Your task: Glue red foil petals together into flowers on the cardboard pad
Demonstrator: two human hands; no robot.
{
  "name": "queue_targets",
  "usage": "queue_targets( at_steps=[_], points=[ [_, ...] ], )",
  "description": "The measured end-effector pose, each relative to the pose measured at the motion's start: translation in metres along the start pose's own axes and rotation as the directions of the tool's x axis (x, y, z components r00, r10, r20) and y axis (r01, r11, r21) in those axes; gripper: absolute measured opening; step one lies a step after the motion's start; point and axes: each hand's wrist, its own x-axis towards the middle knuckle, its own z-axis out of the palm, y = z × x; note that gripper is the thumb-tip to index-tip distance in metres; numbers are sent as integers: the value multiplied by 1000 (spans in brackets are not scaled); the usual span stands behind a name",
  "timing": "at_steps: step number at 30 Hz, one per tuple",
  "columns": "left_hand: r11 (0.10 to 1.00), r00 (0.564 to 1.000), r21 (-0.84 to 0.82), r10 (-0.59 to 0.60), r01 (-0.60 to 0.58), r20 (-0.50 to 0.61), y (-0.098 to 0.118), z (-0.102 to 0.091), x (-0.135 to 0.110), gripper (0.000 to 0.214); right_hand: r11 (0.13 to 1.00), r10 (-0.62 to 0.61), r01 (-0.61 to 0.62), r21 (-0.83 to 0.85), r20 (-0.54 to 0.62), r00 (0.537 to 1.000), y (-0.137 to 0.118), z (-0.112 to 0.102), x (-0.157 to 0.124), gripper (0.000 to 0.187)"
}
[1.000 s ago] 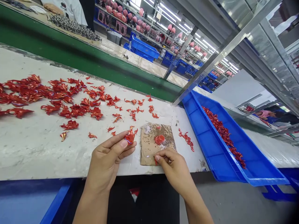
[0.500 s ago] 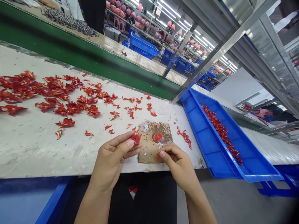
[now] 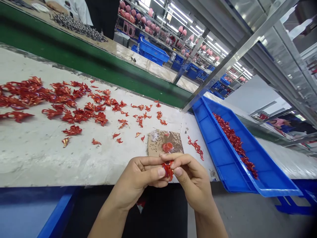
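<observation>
Head view: left hand [image 3: 141, 180] is pinching one red piece [image 3: 167, 170] over the table's [image 3: 119, 165] near edge, by the cardboard [image 3: 153, 150]; right hand [image 3: 195, 180] is touching its side, can't tell if those fingers are closing on anything. Step is apparently fingertip fitting or adjusting; next move is probably calling for a steady left pinch, fine right-hand pressure. Counting: two hands, one held piece, one cardboard, one red pot [image 3: 167, 147] sitting on it; loose red pieces [image 3: 100, 118] are lying too heaped to count.

Beyond the green panel [image 3: 104, 64] are a heap of grey pieces [image 3: 79, 27], blue crates [image 3: 154, 51] and shelved pink objects [image 3: 148, 29].
</observation>
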Motion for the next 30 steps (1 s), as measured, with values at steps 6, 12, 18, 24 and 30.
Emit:
queue_targets(
  at_steps=[6,12,18,24,30],
  points=[
    [1000,1000,-21,-15,15,-4,-2,-5,2,37,996,-42,44,-75,28,999,1,-1,-2,9],
    [1000,1000,2,-13,13,-18,-2,-6,0,38,995,-65,67,-69,20,998,4,2,-2,10],
    [999,1000,36,-5,6,-25,-1,-7,-1,39,994,-86,87,-70,11,996,3,8,-1,9],
    [996,999,91,3,-6,35,-1,-13,-1,37,988,-98,89,-124,-67,993,7,12,-4,12],
    [997,1000,82,4,-4,9,-1,-17,0,36,1000,9,-9,-6,-25,1000,12,13,-6,15]
  ],
)
